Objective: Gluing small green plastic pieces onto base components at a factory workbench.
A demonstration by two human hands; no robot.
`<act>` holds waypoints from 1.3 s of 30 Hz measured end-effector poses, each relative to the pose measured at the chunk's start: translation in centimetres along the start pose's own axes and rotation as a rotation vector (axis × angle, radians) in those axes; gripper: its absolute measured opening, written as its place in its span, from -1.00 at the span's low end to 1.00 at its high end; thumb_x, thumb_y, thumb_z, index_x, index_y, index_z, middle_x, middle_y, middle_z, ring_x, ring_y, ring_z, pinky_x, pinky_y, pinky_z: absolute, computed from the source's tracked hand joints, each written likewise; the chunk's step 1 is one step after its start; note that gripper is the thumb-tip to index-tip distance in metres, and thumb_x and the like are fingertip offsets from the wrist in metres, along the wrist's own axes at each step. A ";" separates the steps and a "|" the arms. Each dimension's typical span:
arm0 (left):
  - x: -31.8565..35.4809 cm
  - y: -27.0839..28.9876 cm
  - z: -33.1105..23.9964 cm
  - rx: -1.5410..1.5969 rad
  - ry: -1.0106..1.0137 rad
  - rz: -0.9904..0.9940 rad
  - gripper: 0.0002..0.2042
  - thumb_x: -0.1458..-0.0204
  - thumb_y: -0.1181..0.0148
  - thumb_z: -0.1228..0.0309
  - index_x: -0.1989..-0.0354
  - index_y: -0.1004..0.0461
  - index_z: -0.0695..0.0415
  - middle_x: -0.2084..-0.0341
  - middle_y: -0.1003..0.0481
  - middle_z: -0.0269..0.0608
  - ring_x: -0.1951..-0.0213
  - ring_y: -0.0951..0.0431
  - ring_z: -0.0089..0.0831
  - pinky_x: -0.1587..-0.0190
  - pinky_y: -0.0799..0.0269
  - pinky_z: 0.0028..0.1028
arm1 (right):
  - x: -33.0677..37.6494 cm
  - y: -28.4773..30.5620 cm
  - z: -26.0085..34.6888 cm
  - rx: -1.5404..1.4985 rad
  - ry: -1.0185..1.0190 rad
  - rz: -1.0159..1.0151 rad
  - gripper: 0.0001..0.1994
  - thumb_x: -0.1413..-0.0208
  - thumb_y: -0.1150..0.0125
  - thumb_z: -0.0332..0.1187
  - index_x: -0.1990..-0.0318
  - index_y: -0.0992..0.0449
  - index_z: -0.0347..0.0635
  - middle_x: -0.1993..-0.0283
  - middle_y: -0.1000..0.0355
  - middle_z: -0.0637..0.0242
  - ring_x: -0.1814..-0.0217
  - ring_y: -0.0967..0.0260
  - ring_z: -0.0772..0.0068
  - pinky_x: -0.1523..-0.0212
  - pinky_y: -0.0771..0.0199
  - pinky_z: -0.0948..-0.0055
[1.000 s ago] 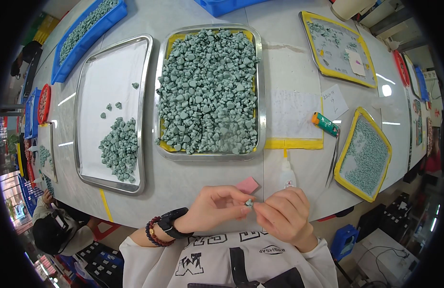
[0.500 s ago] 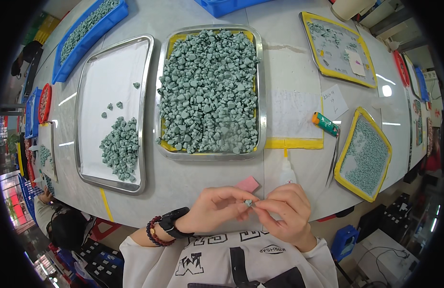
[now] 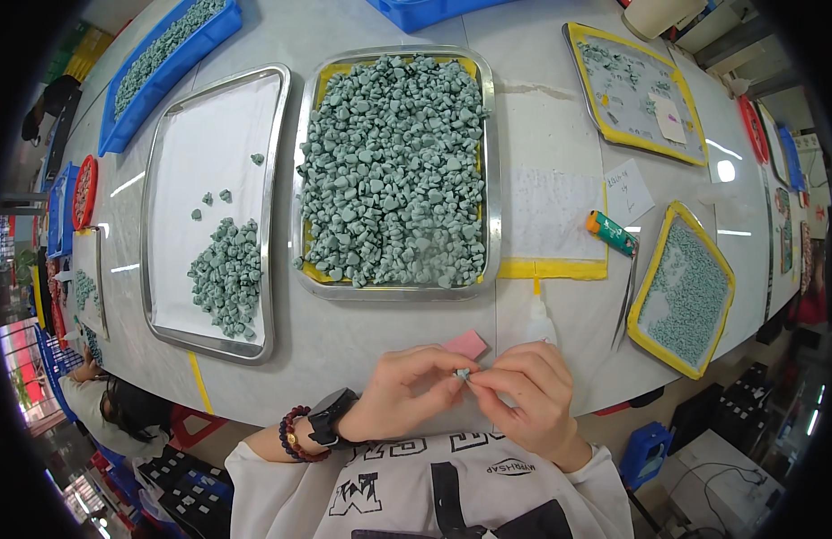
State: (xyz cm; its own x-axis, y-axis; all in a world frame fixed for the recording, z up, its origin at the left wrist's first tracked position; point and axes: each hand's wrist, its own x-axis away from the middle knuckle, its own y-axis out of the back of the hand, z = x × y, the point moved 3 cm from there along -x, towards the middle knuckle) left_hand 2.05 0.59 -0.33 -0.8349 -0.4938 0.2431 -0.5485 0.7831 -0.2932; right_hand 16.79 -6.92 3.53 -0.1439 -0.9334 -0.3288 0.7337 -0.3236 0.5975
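Observation:
Between the thumb and finger of my left hand (image 3: 400, 395) is a small grey-green stone-like piece (image 3: 461, 374). My right hand (image 3: 531, 395) pinches the same piece from the other side, its fingers closed together. Both hands meet just over the table's near edge. Beyond them lie a pink pad (image 3: 466, 344) and a white squeeze bottle (image 3: 540, 325) with a yellow tip, partly behind my right hand. A metal tray (image 3: 396, 293) farther off is heaped with similar pieces. To its left, a white-lined metal tray (image 3: 209, 144) bears a smaller pile and several loose pieces.
Right of centre lie tweezers (image 3: 625, 305), a green tube with an orange end (image 3: 614, 234) and a paper slip (image 3: 630, 190). Yellow-edged trays (image 3: 671, 357) (image 3: 614, 135) hold more pieces. A blue bin (image 3: 115, 135) stands far left. Another person (image 3: 119, 413) is at lower left.
Both hands have shifted slightly up and left, with the small piece still held between them. The other person at lower left has moved a little. The trays have not moved.

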 end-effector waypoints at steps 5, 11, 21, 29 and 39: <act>-0.3 -0.3 0.0 0.104 0.043 -0.011 -0.84 -0.09 -0.02 0.57 0.17 -0.44 0.32 0.34 -0.47 -0.17 0.40 -0.52 -0.50 0.34 -0.47 -0.55 | -1.1 3.0 1.9 -0.721 -0.099 -0.012 -0.82 0.27 -0.30 -0.56 0.49 -0.42 -0.15 0.45 -0.35 0.32 0.40 -0.35 0.29 0.29 -0.39 0.39; -0.2 0.4 -0.4 0.057 0.104 -0.027 -0.81 -0.08 -0.04 0.40 0.26 -0.41 0.30 0.46 -0.44 -0.19 0.50 -0.46 -0.52 0.46 -0.38 -0.57 | -4.3 5.7 2.9 -1.241 0.126 -0.049 -0.84 0.09 -0.23 -0.47 0.44 -0.33 -0.11 0.41 -0.35 0.26 0.36 -0.36 0.25 0.21 -0.41 0.31; -0.2 0.2 0.5 0.152 0.091 -0.002 -0.82 -0.12 -0.02 0.41 0.23 -0.41 0.29 0.48 -0.45 -0.21 0.48 -0.46 -0.51 0.42 -0.40 -0.54 | -3.2 6.9 2.4 -0.930 0.040 -0.134 -0.80 0.12 -0.26 -0.41 0.36 -0.34 -0.12 0.37 -0.36 0.26 0.33 -0.35 0.24 0.21 -0.38 0.32; -0.2 0.2 0.6 0.173 0.112 -0.007 -0.82 -0.12 0.01 0.42 0.23 -0.39 0.29 0.46 -0.44 -0.22 0.46 -0.46 -0.52 0.40 -0.40 -0.54 | -3.2 6.2 2.7 -0.751 0.001 -0.120 -0.73 0.15 -0.29 -0.36 0.30 -0.34 -0.14 0.34 -0.36 0.25 0.31 -0.34 0.23 0.20 -0.37 0.32; -0.2 0.0 0.2 0.133 0.142 -0.040 -0.80 -0.11 0.03 0.36 0.25 -0.35 0.27 0.49 -0.40 -0.24 0.49 -0.44 -0.50 0.43 -0.36 -0.55 | -0.2 8.4 2.2 -0.566 -0.024 -0.056 -0.65 0.18 -0.32 -0.30 0.21 -0.35 -0.15 0.30 -0.36 0.25 0.28 -0.33 0.23 0.19 -0.34 0.32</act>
State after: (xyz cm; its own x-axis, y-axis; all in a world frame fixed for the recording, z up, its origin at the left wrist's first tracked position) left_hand 2.16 0.62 -0.57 -0.8029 -0.4575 0.3821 -0.5898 0.7028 -0.3979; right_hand 21.59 -9.77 10.23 -0.2035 -0.9225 -0.3280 0.9650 -0.2456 0.0920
